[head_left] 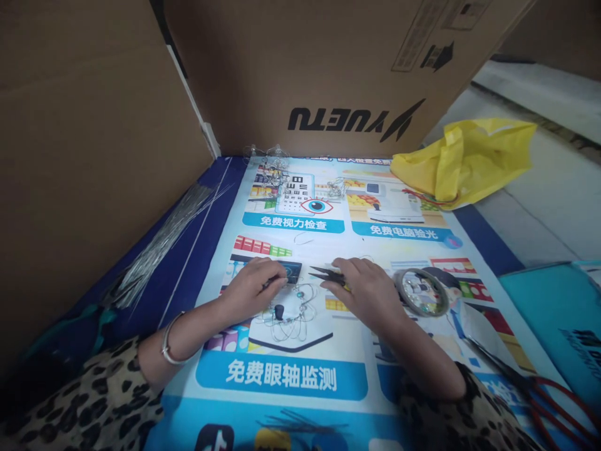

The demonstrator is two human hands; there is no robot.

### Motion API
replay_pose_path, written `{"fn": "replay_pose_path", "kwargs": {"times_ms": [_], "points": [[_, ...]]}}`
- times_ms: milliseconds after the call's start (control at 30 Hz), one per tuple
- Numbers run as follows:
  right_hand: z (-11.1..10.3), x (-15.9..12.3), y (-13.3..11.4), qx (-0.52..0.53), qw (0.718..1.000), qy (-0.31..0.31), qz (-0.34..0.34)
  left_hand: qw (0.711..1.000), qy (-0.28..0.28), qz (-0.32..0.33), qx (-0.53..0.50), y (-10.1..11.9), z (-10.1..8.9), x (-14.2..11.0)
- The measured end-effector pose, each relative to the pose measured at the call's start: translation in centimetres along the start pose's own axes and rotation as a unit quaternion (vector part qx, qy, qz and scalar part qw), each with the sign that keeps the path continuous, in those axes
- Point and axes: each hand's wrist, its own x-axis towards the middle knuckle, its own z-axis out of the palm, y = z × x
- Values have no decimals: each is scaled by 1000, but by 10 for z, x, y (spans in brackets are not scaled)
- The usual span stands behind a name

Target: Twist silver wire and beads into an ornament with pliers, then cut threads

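Having straight metal wires [159, 247] lying at far left; pinching a small, indistinct dark object [271, 282] in the left hand [253, 286]; having the beaded wire piece [302, 307] lying on the poster [350, 347] between the hands; gripping parted needle-nose pliers [328, 275] in the right hand [369, 291]; having red-handled scissors [526, 383] lying farther right.

Over here it's a makeshift craft workspace: pliers [331, 275] and scissors [504, 371] over a printed poster [328, 245], bundled wires [157, 247] beside it, cardboard [282, 56] standing close by.

beaded wire [300, 308] on printed poster [323, 244]
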Motion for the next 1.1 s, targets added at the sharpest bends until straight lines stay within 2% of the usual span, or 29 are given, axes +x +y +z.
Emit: {"fn": "replay_pose_path", "kwargs": {"times_ms": [167,500,733,900,1100], "points": [[-7,-4,-4,26,999,-4,-46,999,-4,1,33,-1,2,0],[-7,-2,-31,-52,993,-77,-72,996,-25,3,86,-2,7,0],[-2,-1,-32,-63,993,-58,-83,996,-19,19,81,0,8,-1],[1,0,-34,-68,992,-47,-93,998,-9,16,61,0,7,-1],[1,-2,-32,-65,992,-50,-93,999,-23,-2,32,2,4,-1]]}}
